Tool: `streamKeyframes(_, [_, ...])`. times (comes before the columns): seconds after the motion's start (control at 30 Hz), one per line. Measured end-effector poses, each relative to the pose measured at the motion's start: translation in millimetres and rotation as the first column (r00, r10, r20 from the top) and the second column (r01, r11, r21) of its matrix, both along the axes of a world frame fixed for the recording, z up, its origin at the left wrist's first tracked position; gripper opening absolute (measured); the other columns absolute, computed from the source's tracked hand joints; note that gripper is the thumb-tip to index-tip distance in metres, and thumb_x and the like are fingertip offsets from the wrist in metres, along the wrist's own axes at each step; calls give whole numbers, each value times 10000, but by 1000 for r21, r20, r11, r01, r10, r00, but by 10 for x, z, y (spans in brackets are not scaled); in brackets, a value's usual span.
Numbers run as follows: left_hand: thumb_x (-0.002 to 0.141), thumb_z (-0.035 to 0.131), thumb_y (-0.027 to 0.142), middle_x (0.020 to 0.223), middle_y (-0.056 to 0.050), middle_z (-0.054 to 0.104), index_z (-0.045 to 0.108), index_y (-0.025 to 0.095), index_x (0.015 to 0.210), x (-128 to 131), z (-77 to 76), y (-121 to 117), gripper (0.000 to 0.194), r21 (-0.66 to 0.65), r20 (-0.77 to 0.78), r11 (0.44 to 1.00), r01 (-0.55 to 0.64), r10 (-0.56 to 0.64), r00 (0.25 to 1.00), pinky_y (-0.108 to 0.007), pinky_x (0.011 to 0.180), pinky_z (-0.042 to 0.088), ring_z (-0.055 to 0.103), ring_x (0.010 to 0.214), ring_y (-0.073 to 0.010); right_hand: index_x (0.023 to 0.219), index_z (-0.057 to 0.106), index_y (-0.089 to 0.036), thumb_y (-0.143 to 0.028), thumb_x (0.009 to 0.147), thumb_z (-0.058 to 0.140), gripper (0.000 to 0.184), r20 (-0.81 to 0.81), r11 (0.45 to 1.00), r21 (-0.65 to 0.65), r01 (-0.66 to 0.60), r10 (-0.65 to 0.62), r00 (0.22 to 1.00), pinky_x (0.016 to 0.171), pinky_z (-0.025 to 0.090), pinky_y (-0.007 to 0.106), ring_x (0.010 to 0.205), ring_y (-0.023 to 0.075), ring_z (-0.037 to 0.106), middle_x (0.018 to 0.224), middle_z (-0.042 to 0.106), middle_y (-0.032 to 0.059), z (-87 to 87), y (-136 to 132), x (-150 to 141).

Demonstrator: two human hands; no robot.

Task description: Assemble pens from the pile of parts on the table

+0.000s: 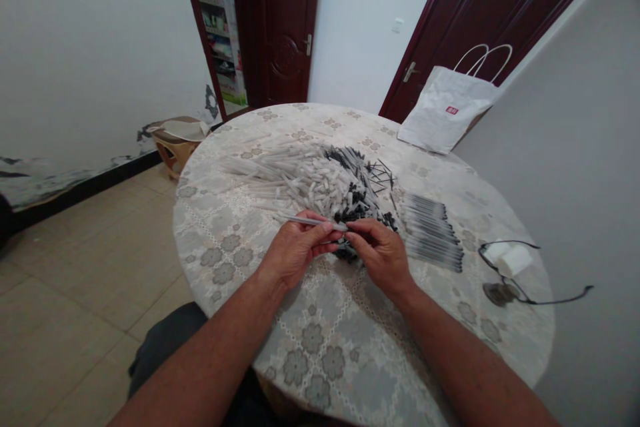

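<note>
My left hand (299,243) is closed around a slim, pale pen barrel (309,220), which points right toward my other hand. My right hand (384,255) pinches at the barrel's right end; whatever small piece is between its fingertips is hidden. Just beyond my hands lies a heap: long translucent pen barrels (265,170) to the left, short whitish pieces (323,187) in the middle, and small black parts (357,200) on the right. Thin black sticks (381,177) are scattered behind them. Right of the heap, several dark-ended pens (433,233) lie side by side in a neat row.
A patterned cloth covers the round table (315,347). Eyeglasses (530,300), a white roll (515,260) and a dark round object (500,293) lie at the right. A white paper bag (447,110) stands at the back right edge. A stool (175,147) is beyond the left side.
</note>
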State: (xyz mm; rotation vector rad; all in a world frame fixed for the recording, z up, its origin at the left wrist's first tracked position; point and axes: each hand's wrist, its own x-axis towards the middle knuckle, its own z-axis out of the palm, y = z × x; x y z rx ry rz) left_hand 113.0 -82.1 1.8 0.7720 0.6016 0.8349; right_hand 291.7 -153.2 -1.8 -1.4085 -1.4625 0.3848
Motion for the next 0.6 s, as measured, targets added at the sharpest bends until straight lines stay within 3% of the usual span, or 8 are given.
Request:
streamKeyframes(0.13, [748,885,249,923,-94,785,627,152,921,-10,6,2,326,3,-1,1000,16,-16,1000,-272,714,632,763,811,-179,990,757,-238,-345,978,639,160,151,998,15,-57,54,987,755,494,295,824,179,670,933,737,44,47,-13,42])
streamKeyframes(0.3, [738,892,256,901,-103,784,637,143,901,-11,42,-7,324,-4,-5,1000,28,-28,1000,-273,698,633,758,797,-183,818,678,-217,-386,1051,492,343,194,995,-64,-75,86,977,693,448,286,720,163,614,768,648,21,73,-46,34])
streamKeyframes(0.47, [728,896,247,881,-97,779,644,140,893,-10,44,-1,319,-14,9,1000,-6,7,1000,-270,683,630,753,775,-179,1159,629,-224,-369,985,585,231,166,999,-19,-30,32,986,705,491,286,764,175,644,915,689,31,39,-82,-6])
streamKeyframes(0.6, [737,893,251,893,-98,782,648,143,898,-1,16,-4,312,-13,8,1000,17,-17,1000,-269,689,628,758,788,-184,1071,603,-232,-309,976,571,126,247,1000,5,-2,1,969,705,483,286,728,167,613,886,661,26,22,-88,-22])
